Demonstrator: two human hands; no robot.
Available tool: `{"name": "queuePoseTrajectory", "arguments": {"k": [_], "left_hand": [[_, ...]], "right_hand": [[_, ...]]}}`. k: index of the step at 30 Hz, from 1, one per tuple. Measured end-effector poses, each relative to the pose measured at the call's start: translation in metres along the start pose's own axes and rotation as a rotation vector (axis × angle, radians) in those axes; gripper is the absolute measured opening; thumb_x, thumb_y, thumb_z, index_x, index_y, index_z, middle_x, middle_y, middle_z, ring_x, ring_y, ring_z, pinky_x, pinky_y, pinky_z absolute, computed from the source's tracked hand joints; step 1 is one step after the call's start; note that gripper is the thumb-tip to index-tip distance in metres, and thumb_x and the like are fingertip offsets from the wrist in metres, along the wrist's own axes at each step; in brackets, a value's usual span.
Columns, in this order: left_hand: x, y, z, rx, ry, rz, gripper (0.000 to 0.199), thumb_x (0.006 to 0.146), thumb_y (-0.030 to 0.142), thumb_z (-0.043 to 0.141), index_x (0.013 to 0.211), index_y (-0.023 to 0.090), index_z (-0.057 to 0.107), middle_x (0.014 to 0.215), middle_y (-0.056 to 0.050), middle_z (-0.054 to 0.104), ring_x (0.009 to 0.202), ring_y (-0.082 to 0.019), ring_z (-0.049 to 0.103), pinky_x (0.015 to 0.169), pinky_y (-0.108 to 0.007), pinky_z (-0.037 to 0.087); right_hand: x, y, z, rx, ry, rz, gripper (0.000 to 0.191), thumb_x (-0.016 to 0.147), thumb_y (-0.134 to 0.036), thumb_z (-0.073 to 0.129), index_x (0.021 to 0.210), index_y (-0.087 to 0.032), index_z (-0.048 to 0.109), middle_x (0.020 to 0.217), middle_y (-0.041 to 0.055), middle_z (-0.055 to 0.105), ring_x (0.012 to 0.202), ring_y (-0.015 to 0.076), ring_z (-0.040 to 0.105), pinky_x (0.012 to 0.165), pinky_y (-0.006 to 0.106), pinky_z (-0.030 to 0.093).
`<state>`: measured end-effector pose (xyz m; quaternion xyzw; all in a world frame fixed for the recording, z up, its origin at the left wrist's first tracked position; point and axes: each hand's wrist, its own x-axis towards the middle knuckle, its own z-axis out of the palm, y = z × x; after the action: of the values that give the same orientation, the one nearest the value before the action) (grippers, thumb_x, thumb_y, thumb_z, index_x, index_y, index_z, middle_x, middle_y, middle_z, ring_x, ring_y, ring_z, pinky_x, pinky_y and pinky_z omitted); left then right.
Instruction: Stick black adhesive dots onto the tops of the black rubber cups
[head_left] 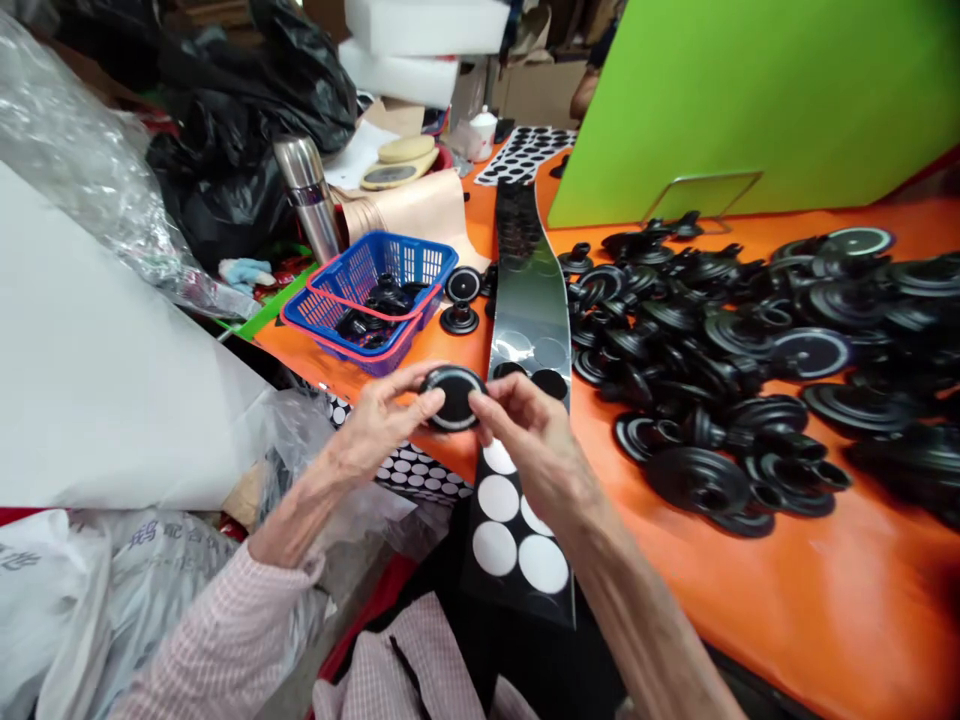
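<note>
A round black disc (pixel 453 398) with a pale ring is held up between my two hands, above the near edge of the orange table (pixel 795 580). My left hand (pixel 382 420) grips its left side with thumb and fingers. On the right rim, the thumb and fingertips of my right hand (pixel 529 430) pinch the disc. Under and behind my hands runs a long dark sticker strip (pixel 529 300), its near end hanging over the edge with white circles showing where black ones are absent. Two black parts (pixel 459 318) stand beside the strip, just beyond the disc.
A blue basket (pixel 375 290) with black parts sits at the left, near a steel flask (pixel 309 195). Many black plastic parts (pixel 697 350) are heaped on the right. Behind them stands a green board (pixel 750 110). A person's hand (pixel 585 95) shows at the back.
</note>
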<state>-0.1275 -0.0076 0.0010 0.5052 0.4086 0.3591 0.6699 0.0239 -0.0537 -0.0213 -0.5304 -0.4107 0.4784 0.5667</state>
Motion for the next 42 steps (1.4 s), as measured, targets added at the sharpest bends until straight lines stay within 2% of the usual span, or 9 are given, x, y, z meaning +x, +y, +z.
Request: {"name": "queuePoseTrajectory", "arguments": {"k": [5,8,10,12,15,18,22,26,42], "left_hand": [[0.042,0.088,-0.034,0.352,0.234,0.294,0.042,0.08,0.028,0.07,0.118,0.012,0.061,0.086,-0.005,0.067,0.071,-0.017,0.068,0.063,-0.033,0.058],[0.039,0.104,-0.039,0.585,0.368,0.517,0.039,0.083,0.04,0.065,0.109,0.012,0.063,0.078,-0.003,0.063,0.052,-0.011,0.063,0.053,-0.026,0.053],[0.027,0.08,-0.031,0.553,0.27,0.445,0.038,0.079,0.045,0.068,0.094,0.011,0.066,0.073,-0.004,0.063,0.052,-0.012,0.062,0.05,-0.024,0.05],[0.017,0.037,-0.015,0.37,0.007,0.082,0.04,0.072,0.045,0.075,0.089,0.011,0.065,0.073,-0.006,0.064,0.06,-0.016,0.064,0.058,-0.03,0.053],[0.016,-0.025,0.014,0.232,0.015,-0.194,0.056,0.059,0.037,0.085,0.103,0.011,0.061,0.091,-0.012,0.065,0.076,-0.02,0.064,0.069,-0.034,0.052],[0.029,-0.054,0.038,0.063,0.009,-0.33,0.063,0.058,0.034,0.086,0.109,0.011,0.058,0.094,-0.012,0.066,0.074,-0.018,0.062,0.069,-0.032,0.048],[0.039,-0.059,0.054,-0.17,-0.193,-0.472,0.041,0.055,0.031,0.086,0.083,0.01,0.064,0.077,-0.006,0.066,0.064,-0.013,0.058,0.066,-0.029,0.045],[0.036,-0.061,0.063,-0.252,-0.165,-0.336,0.029,0.058,0.026,0.083,0.077,0.014,0.065,0.07,0.0,0.063,0.063,-0.011,0.055,0.066,-0.026,0.042],[0.033,-0.074,0.072,-0.153,-0.145,-0.308,0.032,0.062,0.036,0.08,0.077,0.013,0.063,0.068,-0.002,0.06,0.065,-0.014,0.055,0.065,-0.028,0.043]], "right_hand": [[0.085,-0.057,0.048,0.255,-0.111,-0.146,0.025,0.08,-0.03,0.069,0.072,-0.02,0.048,0.062,-0.0072,0.054,0.055,0.0075,0.055,0.06,0.024,0.049],[0.101,-0.079,0.048,0.253,-0.1,-0.223,0.013,0.087,-0.03,0.06,0.084,-0.021,0.051,0.074,-0.0048,0.059,0.069,0.0112,0.064,0.072,0.032,0.054],[0.086,-0.072,0.025,0.012,-0.018,-0.272,0.01,0.088,-0.03,0.056,0.085,-0.021,0.055,0.077,-0.002,0.06,0.074,0.0141,0.064,0.076,0.036,0.054],[0.055,-0.048,-0.009,-0.37,0.183,-0.265,0.01,0.083,-0.03,0.058,0.081,-0.02,0.058,0.08,0.0023,0.061,0.081,0.0188,0.062,0.08,0.04,0.052],[0.004,0.002,-0.055,-0.635,0.56,-0.129,0.025,0.074,-0.033,0.064,0.094,-0.019,0.057,0.097,0.01,0.061,0.09,0.0248,0.06,0.081,0.045,0.05],[-0.029,0.041,-0.071,-0.463,0.468,0.042,0.046,0.076,-0.042,0.061,0.113,-0.018,0.048,0.094,0.0083,0.061,0.072,0.0202,0.061,0.065,0.039,0.053],[-0.039,0.055,-0.057,-0.536,0.46,-0.123,0.035,0.082,-0.04,0.056,0.111,-0.021,0.053,0.104,0.0099,0.058,0.087,0.022,0.061,0.074,0.041,0.054],[-0.037,0.049,-0.051,-0.814,0.451,-0.34,0.028,0.089,-0.036,0.052,0.112,-0.022,0.06,0.121,0.0132,0.055,0.113,0.0268,0.054,0.094,0.048,0.048],[-0.03,0.052,-0.074,-1.199,0.453,-0.526,0.026,0.098,-0.027,0.038,0.097,-0.018,0.062,0.095,0.0088,0.07,0.086,0.0217,0.063,0.081,0.036,0.046]]}}
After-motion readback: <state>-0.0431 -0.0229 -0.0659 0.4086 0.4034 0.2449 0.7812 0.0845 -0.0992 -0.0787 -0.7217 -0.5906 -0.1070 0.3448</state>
